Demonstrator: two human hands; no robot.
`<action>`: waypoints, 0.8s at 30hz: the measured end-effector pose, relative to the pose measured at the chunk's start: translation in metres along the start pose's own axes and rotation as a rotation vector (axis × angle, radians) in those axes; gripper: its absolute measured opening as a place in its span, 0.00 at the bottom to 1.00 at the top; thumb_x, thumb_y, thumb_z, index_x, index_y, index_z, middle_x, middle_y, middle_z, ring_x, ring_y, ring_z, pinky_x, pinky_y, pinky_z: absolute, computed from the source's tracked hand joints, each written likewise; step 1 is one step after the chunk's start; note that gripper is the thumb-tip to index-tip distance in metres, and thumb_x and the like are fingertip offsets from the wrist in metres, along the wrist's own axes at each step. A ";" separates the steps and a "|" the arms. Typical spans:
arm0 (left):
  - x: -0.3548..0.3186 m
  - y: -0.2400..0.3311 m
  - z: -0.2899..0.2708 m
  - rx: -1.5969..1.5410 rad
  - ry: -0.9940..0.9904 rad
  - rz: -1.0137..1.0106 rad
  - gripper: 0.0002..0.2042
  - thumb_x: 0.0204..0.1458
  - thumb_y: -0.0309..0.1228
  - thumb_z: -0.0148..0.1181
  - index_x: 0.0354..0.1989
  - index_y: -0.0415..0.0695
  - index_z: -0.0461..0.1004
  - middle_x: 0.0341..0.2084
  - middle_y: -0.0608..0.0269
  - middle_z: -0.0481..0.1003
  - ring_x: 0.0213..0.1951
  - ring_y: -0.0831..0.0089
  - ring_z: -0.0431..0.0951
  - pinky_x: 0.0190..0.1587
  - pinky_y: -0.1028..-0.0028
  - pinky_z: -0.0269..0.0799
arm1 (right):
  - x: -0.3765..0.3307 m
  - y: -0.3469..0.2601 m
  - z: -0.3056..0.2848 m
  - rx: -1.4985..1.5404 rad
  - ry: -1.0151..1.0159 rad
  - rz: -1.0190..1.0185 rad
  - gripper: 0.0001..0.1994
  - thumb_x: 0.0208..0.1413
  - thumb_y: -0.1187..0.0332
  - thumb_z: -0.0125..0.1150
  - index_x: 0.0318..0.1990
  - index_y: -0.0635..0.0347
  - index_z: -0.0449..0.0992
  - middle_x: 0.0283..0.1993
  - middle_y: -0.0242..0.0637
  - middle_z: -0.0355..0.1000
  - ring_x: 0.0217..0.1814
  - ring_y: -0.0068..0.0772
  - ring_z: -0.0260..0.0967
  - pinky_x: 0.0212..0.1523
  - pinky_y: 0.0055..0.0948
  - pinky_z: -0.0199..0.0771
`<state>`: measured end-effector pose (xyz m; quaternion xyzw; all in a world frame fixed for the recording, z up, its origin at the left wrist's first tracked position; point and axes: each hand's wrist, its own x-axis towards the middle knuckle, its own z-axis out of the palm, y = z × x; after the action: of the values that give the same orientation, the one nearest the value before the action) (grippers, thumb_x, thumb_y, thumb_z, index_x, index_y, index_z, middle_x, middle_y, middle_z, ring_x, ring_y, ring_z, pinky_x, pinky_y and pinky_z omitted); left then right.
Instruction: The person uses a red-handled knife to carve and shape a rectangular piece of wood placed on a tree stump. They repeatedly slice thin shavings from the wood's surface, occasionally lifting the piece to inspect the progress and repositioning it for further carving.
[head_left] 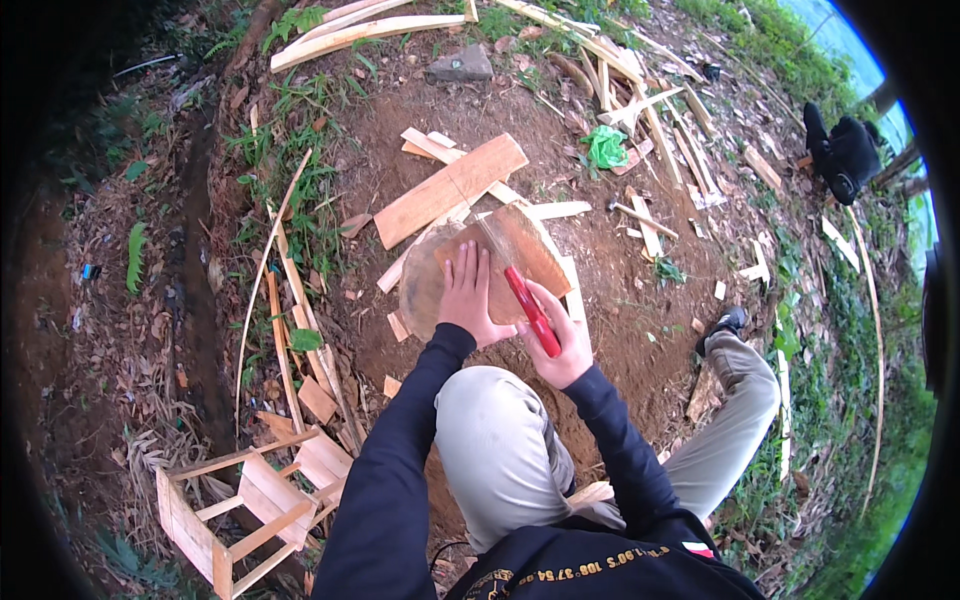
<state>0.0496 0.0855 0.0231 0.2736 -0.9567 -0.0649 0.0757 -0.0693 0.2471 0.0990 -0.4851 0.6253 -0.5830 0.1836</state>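
Note:
A wooden board (535,250) lies across a round tree stump (420,285) in front of my knee. My left hand (468,298) is pressed flat on the board, fingers stretched and thumb out to the side. In my right hand (562,348) is the red handle of a hand saw (528,304), gripped with the fingers wrapped round it. The saw's thin blade points forward and slightly left over the board, just right of my left fingers. How deep the blade sits in the wood I cannot tell.
Past the stump lies a wide plank (450,190) on crossed strips. A hammer (642,220) rests on the soil to the right, below a green plastic bag (606,147). At lower left stands a small wooden frame (250,500). A grey stone (460,65) and long slats lie farther off.

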 end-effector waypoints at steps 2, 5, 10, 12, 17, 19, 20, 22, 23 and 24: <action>-0.002 -0.002 0.003 0.005 -0.005 -0.005 0.67 0.29 0.64 0.70 0.72 0.32 0.41 0.72 0.37 0.42 0.74 0.47 0.38 0.72 0.46 0.34 | 0.001 -0.014 -0.003 -0.078 -0.067 0.151 0.28 0.57 0.69 0.64 0.65 0.60 0.64 0.39 0.52 0.79 0.34 0.45 0.81 0.35 0.34 0.79; -0.008 -0.005 0.002 -0.026 -0.003 -0.022 0.67 0.30 0.66 0.69 0.72 0.32 0.41 0.72 0.37 0.42 0.74 0.47 0.38 0.72 0.45 0.35 | 0.000 -0.061 -0.013 -0.148 -0.104 0.273 0.27 0.57 0.69 0.64 0.64 0.62 0.66 0.39 0.54 0.78 0.35 0.43 0.81 0.35 0.33 0.79; 0.001 0.005 -0.008 -0.050 -0.010 -0.017 0.66 0.31 0.66 0.69 0.71 0.32 0.42 0.71 0.37 0.44 0.74 0.47 0.39 0.72 0.45 0.36 | 0.007 -0.038 -0.015 -0.090 -0.023 0.198 0.25 0.58 0.68 0.62 0.62 0.65 0.68 0.38 0.57 0.77 0.36 0.47 0.80 0.38 0.35 0.77; 0.005 0.005 -0.008 -0.043 0.007 -0.003 0.66 0.31 0.67 0.68 0.71 0.32 0.42 0.71 0.36 0.44 0.74 0.47 0.39 0.72 0.45 0.36 | 0.020 -0.028 -0.016 -0.085 -0.008 0.175 0.24 0.58 0.67 0.62 0.61 0.67 0.68 0.40 0.58 0.76 0.36 0.50 0.79 0.39 0.37 0.77; -0.005 -0.003 -0.004 -0.134 0.097 0.010 0.68 0.27 0.61 0.74 0.72 0.35 0.40 0.72 0.38 0.43 0.74 0.47 0.39 0.72 0.45 0.35 | -0.004 -0.104 -0.048 -0.138 -0.108 0.222 0.25 0.57 0.68 0.63 0.62 0.66 0.68 0.41 0.56 0.78 0.42 0.52 0.79 0.42 0.36 0.79; -0.003 0.000 -0.004 -0.083 0.038 -0.008 0.67 0.30 0.65 0.70 0.72 0.35 0.39 0.72 0.40 0.43 0.74 0.48 0.39 0.73 0.46 0.35 | 0.011 -0.090 -0.039 -0.173 -0.059 0.179 0.25 0.57 0.69 0.62 0.61 0.66 0.69 0.39 0.57 0.78 0.42 0.52 0.79 0.41 0.37 0.79; -0.002 0.001 -0.005 -0.048 -0.003 -0.021 0.67 0.31 0.67 0.69 0.72 0.34 0.40 0.72 0.39 0.43 0.74 0.48 0.39 0.73 0.47 0.35 | 0.024 -0.080 -0.029 -0.173 -0.065 0.202 0.24 0.57 0.69 0.62 0.61 0.66 0.69 0.38 0.57 0.77 0.42 0.52 0.79 0.41 0.37 0.79; 0.005 0.005 -0.007 -0.016 -0.039 -0.029 0.67 0.32 0.69 0.67 0.72 0.34 0.41 0.72 0.39 0.43 0.74 0.49 0.39 0.73 0.47 0.34 | 0.051 -0.050 -0.009 -0.208 -0.048 0.137 0.25 0.56 0.69 0.63 0.61 0.64 0.69 0.37 0.58 0.77 0.40 0.53 0.79 0.41 0.39 0.78; 0.006 0.008 -0.008 -0.017 -0.043 -0.026 0.67 0.31 0.69 0.67 0.72 0.34 0.41 0.72 0.39 0.43 0.74 0.49 0.39 0.73 0.48 0.35 | 0.042 -0.047 -0.017 -0.216 -0.065 0.148 0.25 0.56 0.69 0.63 0.61 0.65 0.69 0.38 0.58 0.77 0.41 0.53 0.79 0.41 0.39 0.78; 0.000 -0.001 -0.007 -0.005 -0.055 -0.047 0.67 0.31 0.69 0.67 0.72 0.34 0.41 0.72 0.39 0.43 0.74 0.49 0.39 0.73 0.48 0.35 | 0.036 -0.063 -0.018 -0.203 -0.101 0.158 0.25 0.56 0.69 0.63 0.61 0.65 0.69 0.39 0.58 0.77 0.42 0.53 0.79 0.42 0.38 0.79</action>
<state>0.0514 0.0844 0.0303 0.2938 -0.9516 -0.0763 0.0483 -0.0757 0.2368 0.1731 -0.4791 0.7074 -0.4752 0.2103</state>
